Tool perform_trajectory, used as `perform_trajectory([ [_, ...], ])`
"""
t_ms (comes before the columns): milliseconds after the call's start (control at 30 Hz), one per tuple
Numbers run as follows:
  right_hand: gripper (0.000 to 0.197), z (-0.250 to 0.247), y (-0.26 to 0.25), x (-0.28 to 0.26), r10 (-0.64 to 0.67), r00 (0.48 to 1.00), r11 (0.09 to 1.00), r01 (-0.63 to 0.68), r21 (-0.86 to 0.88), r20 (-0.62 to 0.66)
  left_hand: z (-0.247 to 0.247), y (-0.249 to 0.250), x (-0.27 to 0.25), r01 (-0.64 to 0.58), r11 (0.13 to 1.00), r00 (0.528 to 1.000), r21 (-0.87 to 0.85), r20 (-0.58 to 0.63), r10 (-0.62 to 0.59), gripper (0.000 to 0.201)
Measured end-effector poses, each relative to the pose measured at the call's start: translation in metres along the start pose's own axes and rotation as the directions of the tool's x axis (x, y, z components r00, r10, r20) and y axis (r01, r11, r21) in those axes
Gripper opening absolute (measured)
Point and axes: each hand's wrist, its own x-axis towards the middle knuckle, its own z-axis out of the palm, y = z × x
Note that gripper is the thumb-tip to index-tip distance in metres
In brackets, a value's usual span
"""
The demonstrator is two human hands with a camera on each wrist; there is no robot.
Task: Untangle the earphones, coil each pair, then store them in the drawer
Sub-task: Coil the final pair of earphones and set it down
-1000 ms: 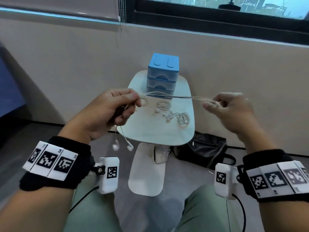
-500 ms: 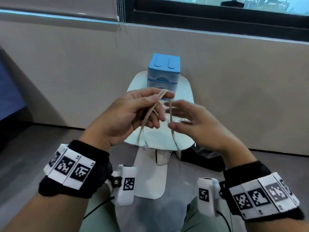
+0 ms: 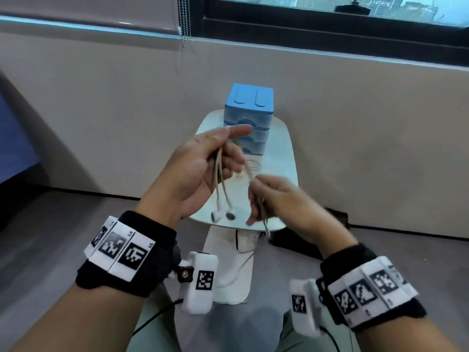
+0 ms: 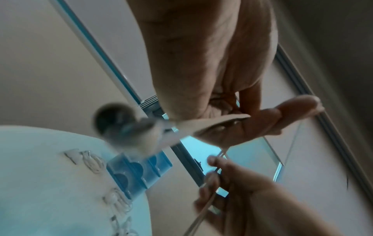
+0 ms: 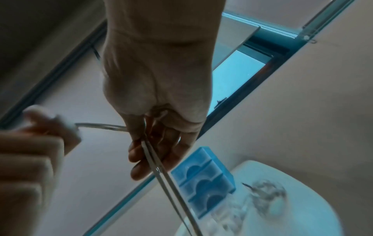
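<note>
In the head view my left hand [image 3: 229, 144] is raised in front of the blue drawer unit [image 3: 248, 105], palm toward me. It pinches the folded white earphone cable [image 3: 218, 171] near the fingertips. Two earbuds [image 3: 223, 215] dangle below the palm. My right hand [image 3: 256, 196], lower and to the right, grips the other cable strands, whose end hangs below it. The right wrist view shows the cable [image 5: 161, 172] running through my right hand's curled fingers [image 5: 139, 153]. In the left wrist view one earbud [image 4: 121, 124] is a blur close to the camera.
More white earphones [image 3: 252, 165] lie on the small white table [image 3: 286, 158] in front of the drawer unit, mostly hidden by my hands; they also show as earphone coils [image 4: 95, 162] and a tangle [image 5: 268, 194]. A black bag [image 3: 304, 246] sits on the floor by the wall.
The cable was stretched between hands held apart. The hands then met, doubling the cable. Now the left palm faces me and the right hand has drawn its strands down and right.
</note>
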Motion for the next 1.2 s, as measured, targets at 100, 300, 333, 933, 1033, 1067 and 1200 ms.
perform_trajectory([
  [100,0.033,0.018,0.014,-0.013,0.114,0.984,0.993,-0.117,0.015,0.135,-0.006,-0.010,0.011,-0.058,0.988,0.979,-0.141,-0.201,0.029,0.034],
  [300,0.031,0.013,-0.033,-0.038,0.201,0.941,0.979,-0.204,-0.017,0.271,-0.017,-0.038,0.013,-0.120,0.986,0.941,0.114,-0.305,0.150,0.030],
  [333,0.031,0.010,-0.044,-0.040,0.186,0.948,0.982,-0.191,-0.008,0.260,-0.017,-0.041,0.011,-0.118,0.960,0.949,0.253,-0.257,0.184,0.028],
  [933,0.005,-0.009,-0.018,-0.013,-0.115,0.992,0.989,0.118,-0.088,0.043,-0.014,-0.006,-0.018,-0.056,0.997,0.994,0.049,0.093,0.051,0.038],
  [1033,0.022,0.006,-0.016,-0.009,-0.169,0.986,0.978,0.168,-0.123,0.005,-0.010,-0.001,-0.016,-0.087,0.996,0.993,0.026,0.081,0.084,0.038],
  [1067,0.025,0.010,-0.017,-0.009,-0.177,0.984,0.975,0.175,-0.134,-0.003,-0.009,0.000,-0.015,-0.100,0.995,0.992,0.007,0.074,0.099,0.037],
  [1200,0.012,0.015,-0.024,-0.007,-0.145,0.985,0.984,0.134,-0.119,-0.088,-0.003,0.005,-0.011,-0.161,0.987,0.986,-0.002,0.049,0.161,0.032],
])
